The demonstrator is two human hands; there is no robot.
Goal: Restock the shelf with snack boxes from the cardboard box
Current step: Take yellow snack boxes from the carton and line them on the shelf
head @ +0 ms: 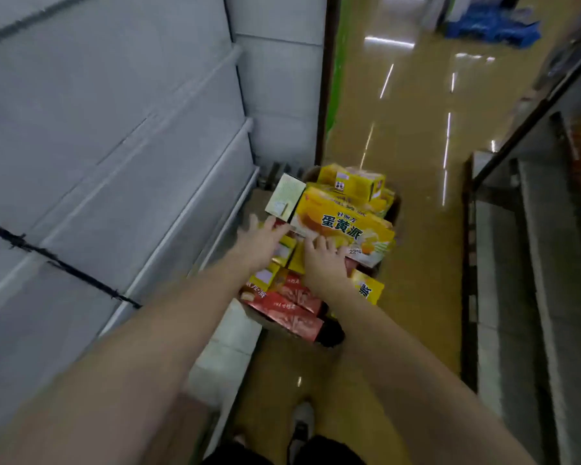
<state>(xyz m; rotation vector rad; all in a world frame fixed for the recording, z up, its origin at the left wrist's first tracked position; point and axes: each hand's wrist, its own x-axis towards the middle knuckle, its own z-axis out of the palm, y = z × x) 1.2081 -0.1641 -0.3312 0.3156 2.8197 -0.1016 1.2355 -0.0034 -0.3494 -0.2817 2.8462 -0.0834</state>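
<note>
1. The place is a shop aisle with a glossy yellow-brown floor (413, 135) that reflects the ceiling lights.
2. The cardboard box (391, 209) stands on this floor and it is the landmark for all the places below.
3. To the left of the cardboard box there are grey shelves (114, 162), 1 above the other, with pale front rails, and they carry no goods in the part that is visible.
4. Well to the right of the cardboard box another grey shelf unit (534, 263) runs along the aisle.
5. Far behind the cardboard box, at the end of the aisle, blue crates (493, 28) lie on the floor, blurred.
6. The cardboard box is full of snack boxes, and only little parts of its brown wall are visible.
7. On top of the pile lies a large yellow snack box (346, 226), tilted, with its pale end face turned to the shelves.
8. Behind it, at the far side of the cardboard box, sits a smaller yellow box (353, 181).
9. At the near side of the cardboard box lie red snack boxes (289, 307), and 1 more yellow box (368, 288) is at the near right edge.
10. The left hand (260, 239) reaches over the pile with straight, spread fingers, and their tips touch the left lower corner of the large yellow snack box.
11. The right hand (322, 260) lies on the near edge of the same box, its fingers are bent over this edge and grasp it.
12. Near the cardboard box, toward the camera, 1 grey shoe (301, 427) of the person stands on the floor.
</note>
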